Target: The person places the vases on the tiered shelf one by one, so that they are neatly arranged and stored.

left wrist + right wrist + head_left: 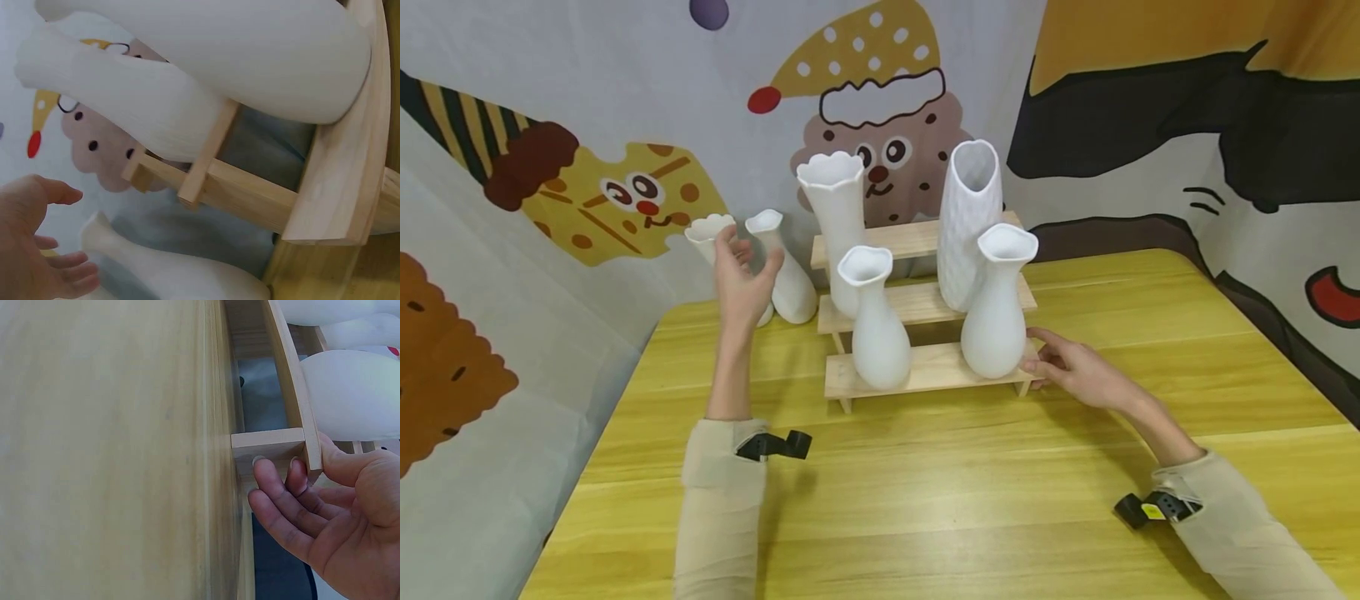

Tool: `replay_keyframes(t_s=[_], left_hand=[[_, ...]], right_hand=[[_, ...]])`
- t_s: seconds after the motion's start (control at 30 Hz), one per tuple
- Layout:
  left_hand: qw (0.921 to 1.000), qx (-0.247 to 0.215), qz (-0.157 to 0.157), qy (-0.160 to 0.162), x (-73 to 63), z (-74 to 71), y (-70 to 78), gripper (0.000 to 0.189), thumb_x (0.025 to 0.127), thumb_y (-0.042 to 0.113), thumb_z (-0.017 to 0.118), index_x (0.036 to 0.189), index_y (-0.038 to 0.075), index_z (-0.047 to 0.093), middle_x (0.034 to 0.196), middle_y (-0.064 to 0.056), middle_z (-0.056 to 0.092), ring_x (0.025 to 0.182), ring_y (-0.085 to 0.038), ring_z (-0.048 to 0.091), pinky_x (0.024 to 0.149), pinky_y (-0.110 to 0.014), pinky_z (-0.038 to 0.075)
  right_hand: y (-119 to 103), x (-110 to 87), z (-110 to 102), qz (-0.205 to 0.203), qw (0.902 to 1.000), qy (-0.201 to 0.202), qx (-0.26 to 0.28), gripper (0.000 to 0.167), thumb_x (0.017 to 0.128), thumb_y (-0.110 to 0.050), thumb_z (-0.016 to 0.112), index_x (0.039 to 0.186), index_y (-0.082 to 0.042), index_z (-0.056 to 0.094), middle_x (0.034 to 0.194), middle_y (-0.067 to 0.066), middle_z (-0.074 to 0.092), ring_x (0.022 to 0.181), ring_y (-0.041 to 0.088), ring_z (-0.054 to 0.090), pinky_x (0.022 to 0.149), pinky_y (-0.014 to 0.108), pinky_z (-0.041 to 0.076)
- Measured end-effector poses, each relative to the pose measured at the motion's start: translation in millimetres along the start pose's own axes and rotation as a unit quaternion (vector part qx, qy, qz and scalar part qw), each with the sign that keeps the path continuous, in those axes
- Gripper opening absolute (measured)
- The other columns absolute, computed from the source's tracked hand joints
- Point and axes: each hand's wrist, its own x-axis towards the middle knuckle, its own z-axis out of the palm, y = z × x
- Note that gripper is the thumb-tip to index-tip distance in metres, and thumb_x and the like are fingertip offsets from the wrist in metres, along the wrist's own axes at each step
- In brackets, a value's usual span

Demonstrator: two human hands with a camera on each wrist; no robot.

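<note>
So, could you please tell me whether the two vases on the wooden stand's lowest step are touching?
Apart: the head view shows bare wood of the lowest step between the left vase and the right vase.

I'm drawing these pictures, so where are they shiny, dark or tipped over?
Head view: soft, pale glare on the yellow wood-grain table, a faint shadow beside the beige cloth left sleeve; left wrist view: dim and greyish, the white pear-shaped vase looking tipped because of the camera's angle; right wrist view: the pale wooden stepped stand looking turned sideways too.
</note>
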Motion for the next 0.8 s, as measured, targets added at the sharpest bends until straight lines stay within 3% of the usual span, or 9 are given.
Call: replay_keyframes(t_s=[0.17,0.57,0.7,0.8], left_hand=[[0.9995,0.029,-0.014,-0.005,6.5,7.4,-9.5,0.074,0.094,0.015,0.066,0.155,0.001,0.027,0.139,-0.024,0.047,0.132,-0.033,0.044,0.112,-0.042,0.036],[0.999,0.042,0.013,0.007,22.0,23.6,-22.6,0.072,0.094,0.009,0.063,0.154,0.0,0.024,0.128,-0.028,0.049,0.12,-0.036,0.048,0.103,-0.045,0.041],[0.9995,0.026,0.012,0.01,28.6,27.6,-25.6,0.072,0.095,0.011,0.064,0.154,0.001,0.024,0.128,-0.028,0.05,0.117,-0.034,0.05,0.1,-0.044,0.043],[1.0,0.0,0.004,0.003,33.2,29.9,-27.2,0.075,0.096,0.011,0.064,0.156,0.001,0.02,0.137,-0.026,0.048,0.123,-0.031,0.048,0.105,-0.04,0.042]], right_hand=[[1,0.2,0,0.001,1.0,-0.001,0.004,0.062,0.104,-0.019,0.058,0.151,0.009,0.03,0.097,0.012,0.065,0.083,0.022,0.068,0.074,0.039,0.058],[1,0.6,-1,0.001,0.9999,-0.002,0.011,0.062,0.104,-0.019,0.058,0.152,0.008,0.029,0.097,0.012,0.066,0.084,0.022,0.068,0.075,0.04,0.058],[1,0.4,0,0.004,0.9999,-0.002,0.013,0.062,0.104,-0.019,0.058,0.152,0.008,0.029,0.097,0.012,0.066,0.084,0.022,0.068,0.075,0.04,0.058],[0,0.0,0,0.006,0.9999,-0.002,0.011,0.062,0.104,-0.019,0.058,0.152,0.008,0.029,0.098,0.012,0.066,0.084,0.022,0.068,0.075,0.04,0.058]])
